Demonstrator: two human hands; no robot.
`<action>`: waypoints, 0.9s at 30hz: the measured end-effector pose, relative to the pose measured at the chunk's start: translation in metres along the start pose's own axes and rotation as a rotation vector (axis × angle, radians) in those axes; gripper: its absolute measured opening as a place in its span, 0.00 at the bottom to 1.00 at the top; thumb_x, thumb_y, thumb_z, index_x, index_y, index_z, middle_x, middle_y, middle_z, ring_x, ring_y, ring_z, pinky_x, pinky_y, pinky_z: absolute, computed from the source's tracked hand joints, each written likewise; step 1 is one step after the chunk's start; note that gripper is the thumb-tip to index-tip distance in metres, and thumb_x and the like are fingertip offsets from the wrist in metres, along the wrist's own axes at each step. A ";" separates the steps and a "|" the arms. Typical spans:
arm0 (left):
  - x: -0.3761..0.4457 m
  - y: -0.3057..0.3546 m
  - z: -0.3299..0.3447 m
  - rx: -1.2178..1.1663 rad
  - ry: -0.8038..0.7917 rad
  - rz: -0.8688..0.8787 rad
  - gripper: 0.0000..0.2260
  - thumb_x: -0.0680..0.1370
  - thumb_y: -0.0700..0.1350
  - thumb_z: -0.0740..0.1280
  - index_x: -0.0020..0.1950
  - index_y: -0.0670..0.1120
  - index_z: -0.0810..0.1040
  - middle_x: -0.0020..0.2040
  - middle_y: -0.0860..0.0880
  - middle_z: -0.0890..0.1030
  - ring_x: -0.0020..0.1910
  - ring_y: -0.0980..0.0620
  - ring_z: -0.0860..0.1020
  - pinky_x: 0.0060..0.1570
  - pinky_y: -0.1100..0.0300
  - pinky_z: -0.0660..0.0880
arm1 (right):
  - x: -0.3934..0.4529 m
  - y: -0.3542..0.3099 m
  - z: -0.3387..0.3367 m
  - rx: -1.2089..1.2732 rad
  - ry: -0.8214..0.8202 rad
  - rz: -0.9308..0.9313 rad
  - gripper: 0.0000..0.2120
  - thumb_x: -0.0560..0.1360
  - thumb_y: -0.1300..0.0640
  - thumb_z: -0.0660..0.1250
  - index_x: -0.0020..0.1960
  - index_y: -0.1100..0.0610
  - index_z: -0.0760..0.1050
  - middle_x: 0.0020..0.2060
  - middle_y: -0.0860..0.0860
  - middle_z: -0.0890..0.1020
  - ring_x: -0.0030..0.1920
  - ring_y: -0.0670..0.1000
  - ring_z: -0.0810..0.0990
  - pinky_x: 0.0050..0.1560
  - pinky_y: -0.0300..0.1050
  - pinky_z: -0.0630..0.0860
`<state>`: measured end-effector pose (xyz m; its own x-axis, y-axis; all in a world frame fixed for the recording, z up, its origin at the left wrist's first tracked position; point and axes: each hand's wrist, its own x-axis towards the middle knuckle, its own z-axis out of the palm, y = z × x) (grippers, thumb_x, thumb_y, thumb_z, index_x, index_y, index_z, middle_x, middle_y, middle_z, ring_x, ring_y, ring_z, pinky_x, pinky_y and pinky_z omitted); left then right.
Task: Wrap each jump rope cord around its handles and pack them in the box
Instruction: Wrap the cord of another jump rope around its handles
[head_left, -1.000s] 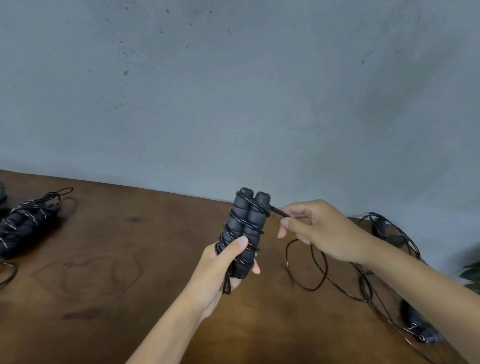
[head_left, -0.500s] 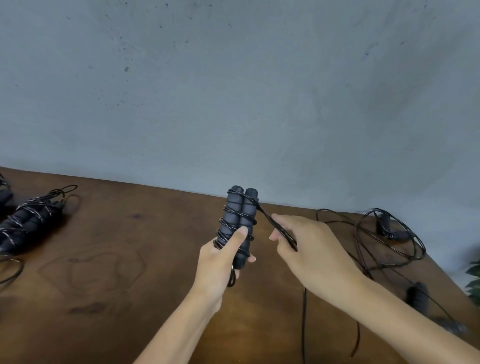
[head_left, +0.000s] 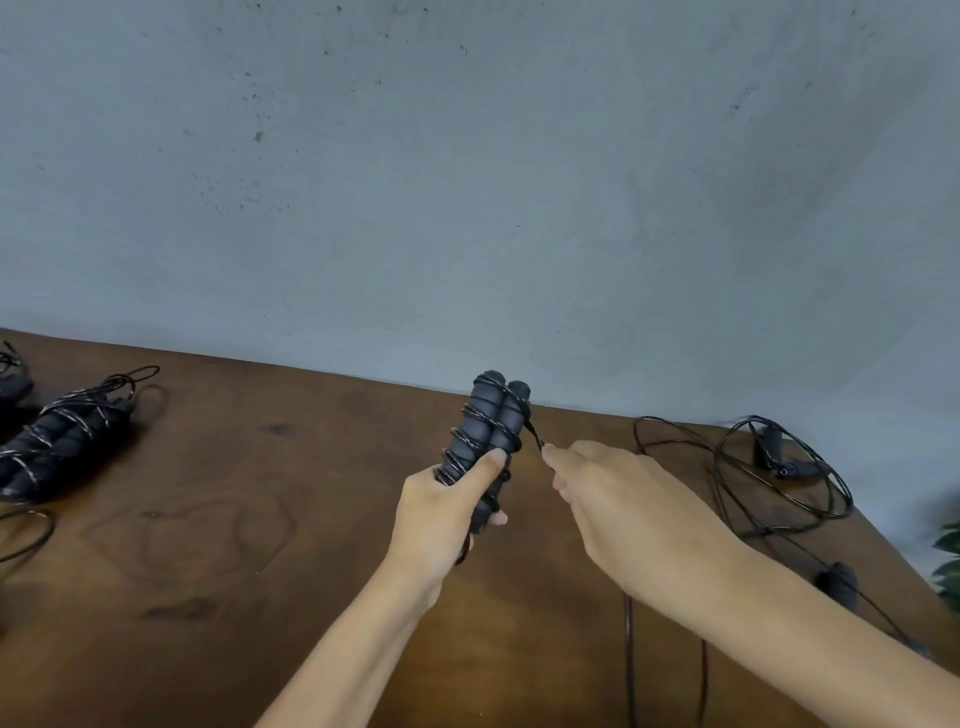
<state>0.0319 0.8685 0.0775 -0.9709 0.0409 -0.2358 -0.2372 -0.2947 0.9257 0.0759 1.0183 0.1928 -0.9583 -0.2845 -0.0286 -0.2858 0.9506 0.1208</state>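
Wrapped rope bundle (head_left: 62, 441) lies far left on tabletop (head_left: 260, 519). Left hand (head_left: 441, 514) grips paired handles (head_left: 488, 431) upright, long axis near vertical, above tabletop. Cord (head_left: 532, 434) runs from handle tops down-right to right hand (head_left: 623, 509), pinching it just beside. Unwrapped rope (head_left: 779, 467) lies far right. Box not in view.

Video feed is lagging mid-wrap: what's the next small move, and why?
Probably carry the cord round the paired handles for another turn: the left hand grips them upright, the right hand pinches the cord taut, and loose cord hangs below.
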 end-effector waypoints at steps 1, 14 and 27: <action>0.000 0.000 -0.002 -0.063 -0.029 -0.047 0.17 0.78 0.55 0.74 0.53 0.41 0.84 0.38 0.36 0.83 0.23 0.53 0.68 0.25 0.63 0.61 | -0.001 0.002 0.000 -0.021 -0.001 -0.002 0.17 0.81 0.66 0.58 0.67 0.52 0.70 0.53 0.49 0.76 0.48 0.54 0.80 0.47 0.49 0.79; 0.001 -0.004 -0.014 -0.418 -0.222 -0.222 0.23 0.73 0.62 0.73 0.53 0.43 0.80 0.40 0.43 0.81 0.23 0.56 0.63 0.20 0.68 0.59 | 0.004 0.022 -0.001 -0.255 -0.075 0.023 0.38 0.79 0.70 0.57 0.83 0.47 0.50 0.63 0.48 0.73 0.46 0.55 0.76 0.36 0.46 0.67; -0.004 -0.003 0.002 -0.206 -0.023 -0.152 0.18 0.77 0.58 0.74 0.54 0.44 0.83 0.41 0.38 0.86 0.25 0.52 0.62 0.24 0.63 0.60 | 0.001 0.008 -0.026 -0.156 -0.063 -0.240 0.32 0.78 0.71 0.57 0.79 0.52 0.59 0.63 0.48 0.71 0.49 0.53 0.76 0.45 0.47 0.76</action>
<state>0.0366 0.8714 0.0759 -0.9255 0.1210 -0.3588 -0.3717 -0.4715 0.7997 0.0723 1.0227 0.2199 -0.8634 -0.4859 -0.1357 -0.5043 0.8252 0.2543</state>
